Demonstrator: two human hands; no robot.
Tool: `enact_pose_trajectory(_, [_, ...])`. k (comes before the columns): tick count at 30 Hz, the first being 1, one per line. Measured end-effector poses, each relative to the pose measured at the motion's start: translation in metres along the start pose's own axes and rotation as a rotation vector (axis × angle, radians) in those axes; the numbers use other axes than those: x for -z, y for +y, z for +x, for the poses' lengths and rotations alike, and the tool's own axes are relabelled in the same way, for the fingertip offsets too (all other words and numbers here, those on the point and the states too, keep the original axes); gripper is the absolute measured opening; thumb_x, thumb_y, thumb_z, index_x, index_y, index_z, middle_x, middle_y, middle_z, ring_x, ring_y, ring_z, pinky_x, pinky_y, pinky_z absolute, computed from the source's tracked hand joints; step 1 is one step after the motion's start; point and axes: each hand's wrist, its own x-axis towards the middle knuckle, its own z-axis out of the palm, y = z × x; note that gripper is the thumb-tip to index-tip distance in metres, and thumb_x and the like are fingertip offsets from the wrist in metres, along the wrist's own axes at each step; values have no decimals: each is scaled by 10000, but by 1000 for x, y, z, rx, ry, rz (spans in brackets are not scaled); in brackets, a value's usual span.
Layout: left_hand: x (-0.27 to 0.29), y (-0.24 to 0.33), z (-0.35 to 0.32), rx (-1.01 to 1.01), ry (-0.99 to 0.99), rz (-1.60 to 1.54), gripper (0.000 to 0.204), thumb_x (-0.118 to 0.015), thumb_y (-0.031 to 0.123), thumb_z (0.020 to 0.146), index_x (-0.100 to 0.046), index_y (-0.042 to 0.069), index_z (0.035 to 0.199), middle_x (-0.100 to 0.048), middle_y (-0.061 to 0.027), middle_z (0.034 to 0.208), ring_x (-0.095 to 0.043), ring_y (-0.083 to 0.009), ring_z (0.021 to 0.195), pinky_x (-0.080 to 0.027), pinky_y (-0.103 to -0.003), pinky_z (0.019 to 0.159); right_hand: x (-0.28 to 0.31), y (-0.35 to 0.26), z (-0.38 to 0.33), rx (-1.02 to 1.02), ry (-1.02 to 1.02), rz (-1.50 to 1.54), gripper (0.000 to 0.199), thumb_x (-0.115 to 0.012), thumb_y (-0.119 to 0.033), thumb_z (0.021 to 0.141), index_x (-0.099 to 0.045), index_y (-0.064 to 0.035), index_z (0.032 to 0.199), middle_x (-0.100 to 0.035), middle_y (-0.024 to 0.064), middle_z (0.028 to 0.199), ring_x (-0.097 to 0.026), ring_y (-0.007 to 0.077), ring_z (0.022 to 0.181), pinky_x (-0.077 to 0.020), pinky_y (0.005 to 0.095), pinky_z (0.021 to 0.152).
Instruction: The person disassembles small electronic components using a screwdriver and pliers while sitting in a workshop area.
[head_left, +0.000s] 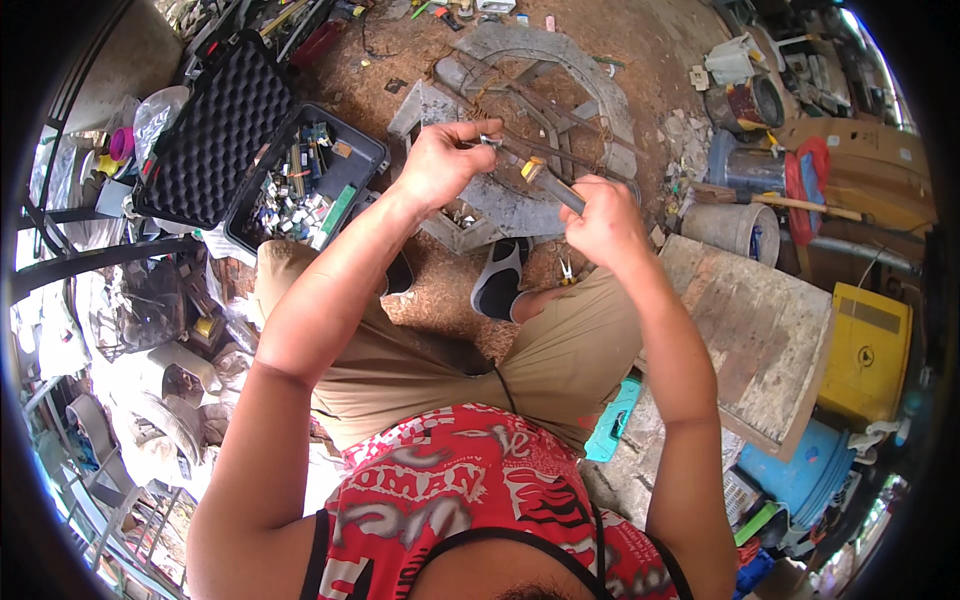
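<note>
My right hand (608, 222) is closed round the dark handle of a hand tool (551, 184) with a yellow collar. The tool slants up and left, and its far end reaches the fingertips of my left hand (447, 160). Those fingers are pinched on a small shiny piece, too small to name. Both hands are over a grey, many-sided frame (490, 45) lying on the ground, with bars and rusty rods across it. At the left, an open black case (362, 146) with a foam-lined lid (215, 140) holds many small metallic and coloured parts.
Pliers (567, 272) lie by my right foot. A worn wooden board (745, 335) is at my right, beside a yellow case (865, 350) and a blue bucket (800, 470). A turquoise case (612, 420) lies near my right thigh. Buckets and a long-handled tool (790, 203) stand further right.
</note>
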Motion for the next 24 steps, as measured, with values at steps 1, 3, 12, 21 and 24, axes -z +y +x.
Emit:
enact_pose_trajectory(1, [2,0,0,6,-37,24,434,-646,40,826,-619,-11,1256,-689,-45,961,-618,-85,832,-508,-239,799,6,4,2,-24,-62,51,133,-622,-38,679,-702,-17,783,-673,164,825,-665,341,752,-528,419,717])
enact_pose_trajectory(3, [7,-1,0,18,-104,73,455,-661,36,761,-659,7,1215,-695,-23,862,-596,-61,762,-494,-225,743,21,11,6,-69,-187,153,113,-644,-78,711,-709,-23,784,-644,185,683,-658,337,686,-509,429,666])
enact_pose_trajectory(12, [27,24,1,27,-554,190,451,-638,31,834,-607,17,1284,-675,-15,860,-631,-87,776,-527,-252,798,77,-7,24,-132,-586,162,140,-567,-35,679,-695,-2,727,-614,127,613,-574,200,581,-434,345,567])
enact_pose_trajectory(21, [15,15,0,59,-228,-139,411,-620,85,932,-547,-12,1324,-680,-73,1036,-676,-126,837,-567,-239,780,44,13,-7,247,21,-100,363,-553,20,662,-696,-7,994,-600,165,1249,-600,335,1086,-468,396,926])
enact_pose_trajectory(24, [12,13,2,108,-185,-294,403,-604,71,943,-536,-11,1332,-671,-75,1063,-679,-129,875,-574,-213,782,25,13,-16,228,115,-195,374,-619,-6,670,-671,19,1040,-444,156,1440,-472,323,1277,-365,427,1070])
